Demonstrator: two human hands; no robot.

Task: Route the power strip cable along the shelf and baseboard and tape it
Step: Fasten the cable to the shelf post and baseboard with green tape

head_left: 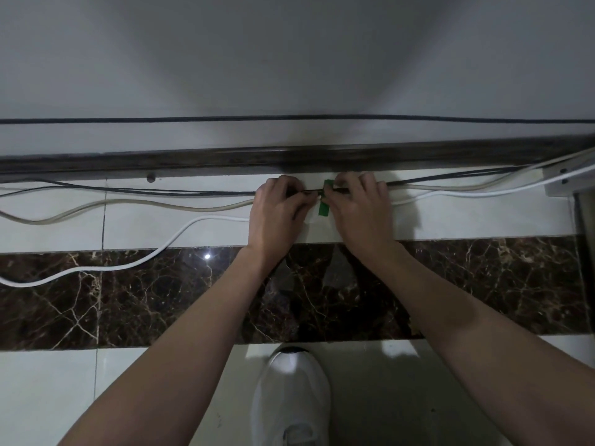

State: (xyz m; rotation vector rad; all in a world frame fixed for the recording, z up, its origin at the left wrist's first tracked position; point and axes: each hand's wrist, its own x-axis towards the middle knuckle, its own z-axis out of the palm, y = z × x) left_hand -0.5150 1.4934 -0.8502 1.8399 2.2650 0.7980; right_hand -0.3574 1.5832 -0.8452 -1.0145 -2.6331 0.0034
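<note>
1. Both hands meet low at the baseboard (225,157): left hand (278,204) pinches the black cable (180,192); right hand (357,204) presses green tape (324,207) across it, fingers curled.
2. To do this well, I judge: hold the cable taut and straight, then rub the tape flat on both sides.
3. Thin, round, rubbery black cable lies on glossy pale floor tile (161,233), just below the dark baseboard.
4. Nearby trail a grey cord (128,209) and a white cord (174,239), both slack and wavy.

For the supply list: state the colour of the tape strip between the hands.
Green: the tape strip shows in the head view.
</note>
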